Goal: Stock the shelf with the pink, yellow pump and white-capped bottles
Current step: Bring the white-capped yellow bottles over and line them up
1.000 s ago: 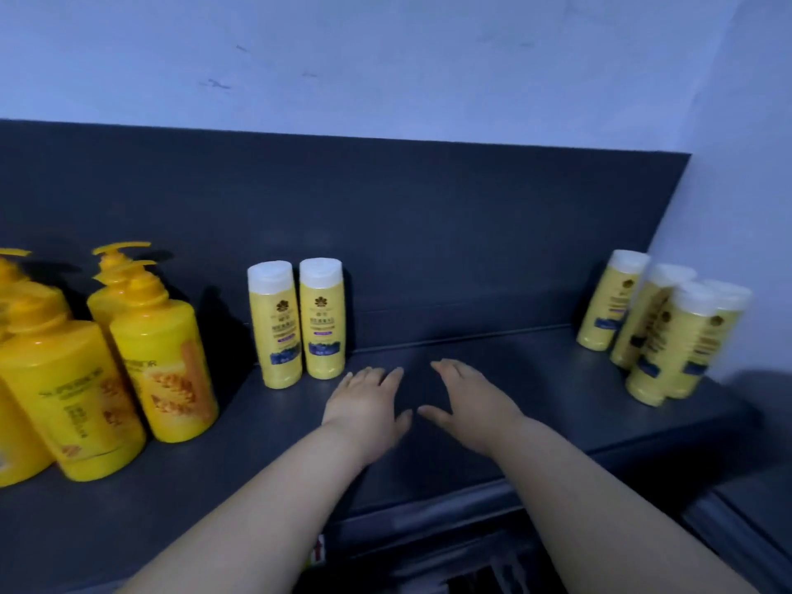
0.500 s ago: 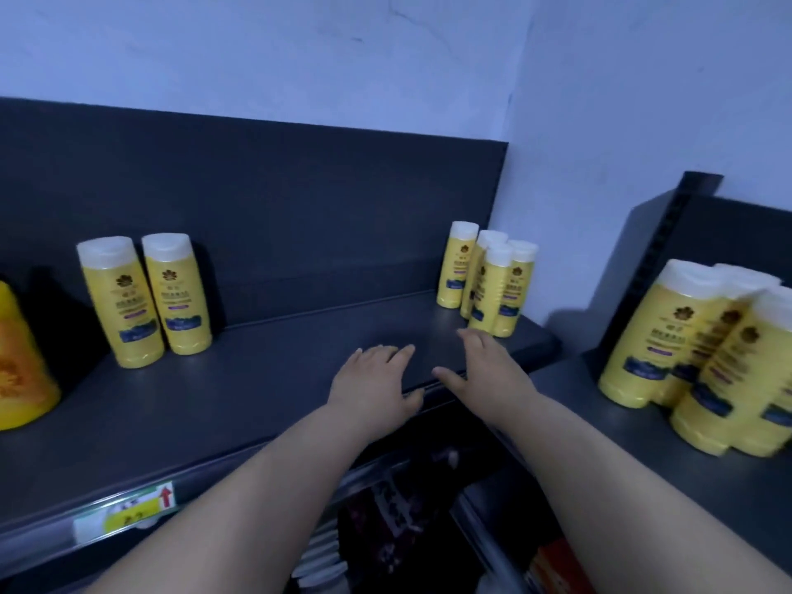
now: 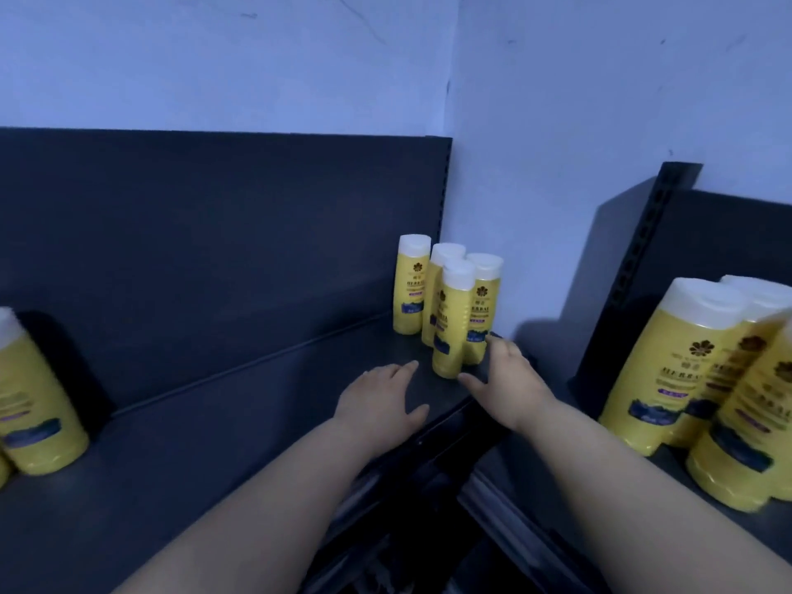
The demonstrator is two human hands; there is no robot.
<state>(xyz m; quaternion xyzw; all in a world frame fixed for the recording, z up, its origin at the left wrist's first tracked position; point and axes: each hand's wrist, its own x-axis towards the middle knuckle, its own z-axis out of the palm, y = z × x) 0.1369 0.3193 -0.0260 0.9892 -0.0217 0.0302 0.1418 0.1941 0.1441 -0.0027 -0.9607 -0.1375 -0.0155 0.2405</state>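
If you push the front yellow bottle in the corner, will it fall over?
It probably tips easily: the front bottle is tall and narrow on a small base. The three bottles crowded behind would likely catch it or topple too. Its plastic looks smooth and stiff, perhaps slippery for the right hand.

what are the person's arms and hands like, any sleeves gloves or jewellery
No sleeves show: the left arm and right arm are uncovered to the frame's edge. The left hand and right hand wear no gloves; no watch, bracelet or ring is visible.
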